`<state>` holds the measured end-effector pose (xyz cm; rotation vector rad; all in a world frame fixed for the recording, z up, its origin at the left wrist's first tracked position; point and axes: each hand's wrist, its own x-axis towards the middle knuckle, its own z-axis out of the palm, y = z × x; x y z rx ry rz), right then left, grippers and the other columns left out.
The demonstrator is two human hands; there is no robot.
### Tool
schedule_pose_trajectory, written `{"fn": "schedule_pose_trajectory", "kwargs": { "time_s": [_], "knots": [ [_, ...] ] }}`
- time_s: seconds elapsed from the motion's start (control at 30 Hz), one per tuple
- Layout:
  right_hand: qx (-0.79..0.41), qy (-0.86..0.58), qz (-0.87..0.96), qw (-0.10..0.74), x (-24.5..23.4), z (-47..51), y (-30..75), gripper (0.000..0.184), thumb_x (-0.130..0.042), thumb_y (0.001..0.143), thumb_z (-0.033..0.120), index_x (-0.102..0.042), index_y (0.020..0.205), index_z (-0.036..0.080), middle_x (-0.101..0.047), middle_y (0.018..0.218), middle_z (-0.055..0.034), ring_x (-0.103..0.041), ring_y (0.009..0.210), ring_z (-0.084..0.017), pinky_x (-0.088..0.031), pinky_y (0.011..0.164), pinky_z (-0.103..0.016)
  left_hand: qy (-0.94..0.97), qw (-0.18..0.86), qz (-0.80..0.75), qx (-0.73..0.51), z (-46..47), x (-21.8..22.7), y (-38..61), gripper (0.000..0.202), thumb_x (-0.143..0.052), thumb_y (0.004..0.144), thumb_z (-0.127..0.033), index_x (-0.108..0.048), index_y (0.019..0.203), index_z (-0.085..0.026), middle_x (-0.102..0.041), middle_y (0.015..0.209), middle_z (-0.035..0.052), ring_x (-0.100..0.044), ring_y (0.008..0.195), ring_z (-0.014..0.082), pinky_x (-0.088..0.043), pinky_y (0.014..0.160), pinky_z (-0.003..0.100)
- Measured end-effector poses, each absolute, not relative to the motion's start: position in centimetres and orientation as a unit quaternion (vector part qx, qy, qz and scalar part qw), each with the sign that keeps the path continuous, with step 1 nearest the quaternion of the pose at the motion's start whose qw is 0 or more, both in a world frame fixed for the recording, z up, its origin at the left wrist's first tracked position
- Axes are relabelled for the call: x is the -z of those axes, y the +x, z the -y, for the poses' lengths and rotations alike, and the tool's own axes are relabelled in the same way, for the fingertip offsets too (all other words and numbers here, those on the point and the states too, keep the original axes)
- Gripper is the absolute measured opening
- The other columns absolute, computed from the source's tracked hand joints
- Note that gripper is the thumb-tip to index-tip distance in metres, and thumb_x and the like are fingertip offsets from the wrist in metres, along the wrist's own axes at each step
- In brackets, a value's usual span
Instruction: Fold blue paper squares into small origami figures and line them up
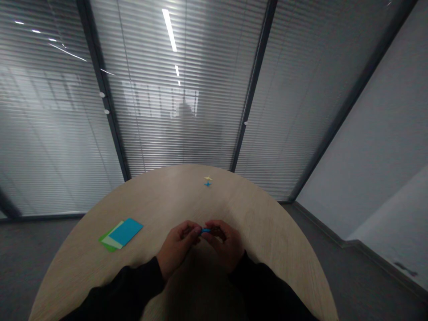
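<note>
My left hand (176, 247) and my right hand (224, 243) meet over the middle of the round wooden table (267, 232). Both are closed in a pinch on a small blue piece of folded paper (205, 230) held between their fingertips. Most of that piece is hidden by the fingers. Dark sleeves cover both my forearms.
A small stack of blue, white and green paper sheets (121, 234) lies on the table to the left. Two tiny folded paper figures, one yellow (207, 179) and one blue (207, 183), sit near the far edge. Glass walls with blinds stand beyond the table.
</note>
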<state>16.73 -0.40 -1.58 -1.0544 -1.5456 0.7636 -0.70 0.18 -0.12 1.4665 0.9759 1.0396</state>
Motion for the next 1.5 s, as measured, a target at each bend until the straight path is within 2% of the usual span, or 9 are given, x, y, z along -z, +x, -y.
{"fn": "schedule_pose_trajectory", "kwargs": {
  "time_s": [0.27,0.5,0.67,0.83,1.1,1.33,1.5],
  "knots": [
    [-0.314,-0.433,0.65,0.539,1.8,0.3,16.3,0.026,-0.068,0.08,0.033,-0.064,0.102,0.019,-0.073,0.095,-0.0095,-0.073,0.08,-0.022,-0.061,0.071,-0.035,0.591,0.533,-0.407,-0.448,-0.1,-0.4,-0.5,0.031,-0.066,0.081,-0.047,-0.064,0.083,-0.016,-0.063,0.071,0.0011,-0.057,0.066,0.0158,-0.044,0.064,0.028],
    [-0.337,-0.433,0.638,0.539,1.1,0.5,16.5,0.023,-0.069,0.081,0.033,-0.063,0.099,0.02,-0.074,0.09,-0.0083,-0.073,0.078,-0.022,-0.06,0.071,-0.035,0.528,0.619,-0.344,-0.468,-0.5,0.8,-0.6,0.034,-0.073,0.079,-0.041,-0.063,0.1,-0.016,-0.065,0.087,0.0031,-0.058,0.072,0.0141,-0.045,0.069,0.027],
    [-0.351,-0.43,0.644,0.526,0.6,0.7,16.8,0.02,-0.069,0.08,0.03,-0.065,0.097,0.02,-0.075,0.087,-0.0065,-0.073,0.075,-0.02,-0.059,0.07,-0.033,0.519,0.652,-0.314,-0.454,-0.5,1.2,-0.8,0.032,-0.074,0.079,-0.039,-0.067,0.101,-0.016,-0.068,0.092,0.0054,-0.06,0.079,0.0151,-0.045,0.075,0.028],
    [-0.368,-0.4,0.65,0.531,0.7,0.7,16.9,0.019,-0.071,0.078,0.028,-0.066,0.095,0.021,-0.073,0.088,-0.005,-0.071,0.08,-0.019,-0.058,0.07,-0.031,0.521,0.656,-0.293,-0.462,-0.6,1.5,-1.0,0.025,-0.076,0.079,-0.037,-0.067,0.092,-0.017,-0.066,0.083,0.0018,-0.056,0.073,0.0121,-0.042,0.072,0.025],
    [-0.419,-0.401,0.63,0.516,0.6,0.6,17.2,0.027,-0.075,0.074,0.028,-0.065,0.099,0.023,-0.072,0.087,-0.0033,-0.07,0.081,-0.019,-0.057,0.07,-0.031,0.498,0.681,-0.268,-0.465,-0.4,1.2,-0.9,0.032,-0.083,0.071,-0.037,-0.066,0.088,-0.016,-0.067,0.076,-0.0004,-0.057,0.069,0.0112,-0.04,0.067,0.023],
    [-0.429,-0.399,0.638,0.5,0.3,0.7,17.3,0.025,-0.072,0.074,0.028,-0.065,0.097,0.021,-0.071,0.086,-0.0045,-0.069,0.082,-0.019,-0.057,0.071,-0.031,0.503,0.681,-0.27,-0.458,-0.4,1.1,-0.9,0.031,-0.082,0.072,-0.035,-0.066,0.09,-0.016,-0.068,0.078,-0.0001,-0.059,0.072,0.0116,-0.042,0.069,0.023],
    [-0.352,-0.422,0.665,0.507,0.3,0.8,17.1,0.014,-0.064,0.077,0.025,-0.064,0.09,0.02,-0.069,0.083,-0.0049,-0.069,0.075,-0.018,-0.057,0.066,-0.03,0.566,0.613,-0.32,-0.45,-0.5,1.3,-0.8,0.026,-0.076,0.078,-0.033,-0.067,0.095,-0.016,-0.071,0.088,0.0042,-0.063,0.08,0.0157,-0.045,0.075,0.027]
  ]
}}
